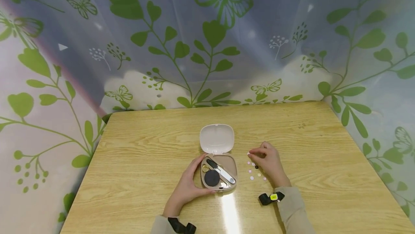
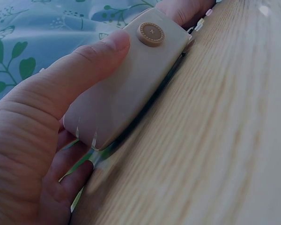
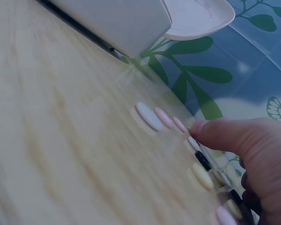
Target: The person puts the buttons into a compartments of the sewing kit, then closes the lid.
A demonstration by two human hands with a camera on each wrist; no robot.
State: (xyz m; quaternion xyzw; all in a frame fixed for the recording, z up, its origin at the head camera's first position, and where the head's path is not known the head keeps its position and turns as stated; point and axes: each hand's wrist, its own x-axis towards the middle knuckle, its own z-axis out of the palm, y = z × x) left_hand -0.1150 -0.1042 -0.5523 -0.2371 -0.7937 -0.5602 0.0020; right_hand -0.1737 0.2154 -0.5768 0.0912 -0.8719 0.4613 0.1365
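My left hand [image 1: 189,186] grips an open beige sewing box [image 1: 235,171] from its left side, thumb along the front and fingers around the back. A brown button-shaped knob [image 2: 151,34] marks its front in the left wrist view. Inside lie a black round piece [image 1: 212,178], a gold ring-like piece [image 1: 205,169] and a black-and-white tool [image 1: 223,172]. To the right of the box, my right hand [image 1: 270,161] pinches a small pale button [image 1: 248,153] at the table, thumb against index finger. Its fingertips partly hide the button.
Several small buttons [image 1: 251,178] in pink, white, cream and black lie scattered between the box and my right hand. The box's lid [image 1: 217,138] stands open toward the back. A wooden table [image 1: 146,147] meets a leaf-patterned curtain [image 1: 181,64] behind it.
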